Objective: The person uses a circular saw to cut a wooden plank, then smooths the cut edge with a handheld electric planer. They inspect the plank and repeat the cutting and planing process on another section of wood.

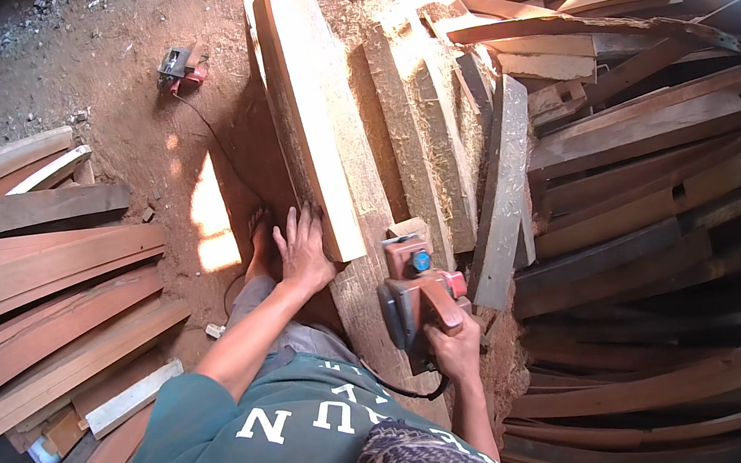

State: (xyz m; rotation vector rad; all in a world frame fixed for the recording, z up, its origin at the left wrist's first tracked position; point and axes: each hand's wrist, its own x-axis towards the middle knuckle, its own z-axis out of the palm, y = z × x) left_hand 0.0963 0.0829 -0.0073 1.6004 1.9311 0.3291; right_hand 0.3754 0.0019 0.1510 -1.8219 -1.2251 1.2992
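Note:
A rust-red electric hand planer with a blue round knob is held by the rear handle in my right hand, whose fingers wrap round it. It is to the right of the near end of a pale wooden beam. My left hand rests against that beam's left side near the same end, fingers spread. Under the beam runs a wider, dusty plank that stretches away from me. A black cord trails from the planer toward my body.
Another red and grey power tool lies on the dirt floor, its cord running toward my foot. Stacked boards stand at left. Sawdust-covered planks and a leaning grey board are right of the beam, beside a large timber pile.

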